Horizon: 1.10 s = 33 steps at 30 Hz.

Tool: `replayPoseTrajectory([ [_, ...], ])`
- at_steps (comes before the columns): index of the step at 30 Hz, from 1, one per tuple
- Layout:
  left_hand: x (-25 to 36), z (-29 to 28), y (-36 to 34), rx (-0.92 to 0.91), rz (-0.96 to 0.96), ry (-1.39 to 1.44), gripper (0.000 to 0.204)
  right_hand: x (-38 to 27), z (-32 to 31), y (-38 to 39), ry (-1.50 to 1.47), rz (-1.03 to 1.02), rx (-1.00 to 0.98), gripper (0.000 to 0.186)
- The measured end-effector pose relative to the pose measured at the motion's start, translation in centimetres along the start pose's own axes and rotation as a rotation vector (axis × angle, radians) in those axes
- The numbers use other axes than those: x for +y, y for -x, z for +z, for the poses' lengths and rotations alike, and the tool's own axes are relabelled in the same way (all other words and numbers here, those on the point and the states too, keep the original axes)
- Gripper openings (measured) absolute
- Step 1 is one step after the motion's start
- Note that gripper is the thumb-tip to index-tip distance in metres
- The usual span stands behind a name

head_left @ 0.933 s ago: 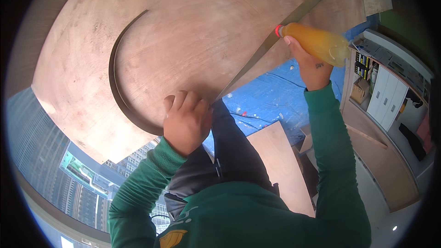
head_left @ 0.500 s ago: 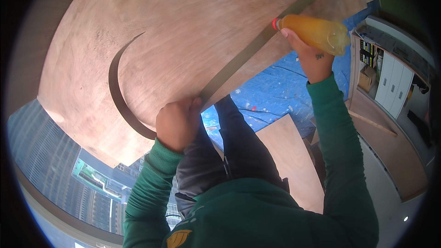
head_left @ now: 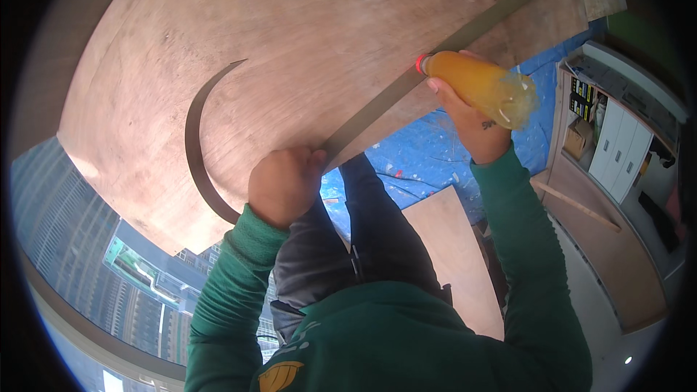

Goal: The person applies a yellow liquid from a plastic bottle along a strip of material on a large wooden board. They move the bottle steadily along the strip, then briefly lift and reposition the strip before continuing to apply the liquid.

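Observation:
A long, thin brown strip (head_left: 406,91) runs diagonally over a broad plywood sheet (head_left: 312,36). My left hand (head_left: 283,187) is closed on the strip at the sheet's near edge, and the strip's loose end curls up on the far side of that hand. In my right hand (head_left: 472,127) is a clear plastic bottle (head_left: 479,86) of yellow-orange liquid, tilted, its red-ringed mouth pointing left. That mouth is over or against the strip; I cannot tell whether it touches or whether liquid comes out.
Blue sheeting (head_left: 428,149) covers the floor below the plywood. A smaller wooden panel (head_left: 457,254) lies by my legs. On the right stands a white-doored cabinet (head_left: 617,141) with boxes on its shelves, and a wooden lath (head_left: 577,203) nearby. Window glass (head_left: 94,225) is at the left.
My right hand has brought the bottle nearer to me and slightly left along the strip. My left hand keeps its hold in nearly the same place.

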<state>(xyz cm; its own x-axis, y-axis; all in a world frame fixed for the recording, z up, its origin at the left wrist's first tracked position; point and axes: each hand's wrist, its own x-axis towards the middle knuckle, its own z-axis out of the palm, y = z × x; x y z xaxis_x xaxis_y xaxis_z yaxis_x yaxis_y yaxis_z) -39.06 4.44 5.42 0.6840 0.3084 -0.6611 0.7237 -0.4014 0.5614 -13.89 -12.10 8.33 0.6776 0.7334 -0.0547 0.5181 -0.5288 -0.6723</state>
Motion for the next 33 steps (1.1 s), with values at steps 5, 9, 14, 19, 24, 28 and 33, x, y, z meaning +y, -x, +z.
replayPoseTrajectory([
  [5,0.5,-0.3,0.0,-0.012,-0.019,-0.016,0.040,0.8,0.0,0.1,-0.042,0.028,0.042,0.031],
  [9,0.6,-0.2,-0.1,-0.014,-0.003,-0.026,0.040,-1.2,1.7,1.9,0.168,-0.135,0.076,0.034],
  [14,0.1,0.2,0.0,0.006,-0.014,-0.027,0.041,-0.3,0.1,-1.0,-0.050,0.146,0.081,0.028],
  [19,0.3,0.0,0.0,0.008,0.004,-0.024,0.041,-1.8,2.4,1.9,-0.068,-0.066,0.138,0.019],
  [24,-0.1,0.1,0.2,0.025,0.018,-0.014,0.041,-0.3,0.4,0.5,-0.090,0.197,0.123,0.022],
  [28,0.1,0.2,0.0,0.015,0.026,-0.035,0.041,0.4,0.4,1.7,-0.132,0.207,0.086,0.024],
  [33,-0.1,0.4,0.0,0.063,0.063,-0.035,0.043,-1.7,2.0,3.6,-0.009,-0.029,0.144,0.021],
])
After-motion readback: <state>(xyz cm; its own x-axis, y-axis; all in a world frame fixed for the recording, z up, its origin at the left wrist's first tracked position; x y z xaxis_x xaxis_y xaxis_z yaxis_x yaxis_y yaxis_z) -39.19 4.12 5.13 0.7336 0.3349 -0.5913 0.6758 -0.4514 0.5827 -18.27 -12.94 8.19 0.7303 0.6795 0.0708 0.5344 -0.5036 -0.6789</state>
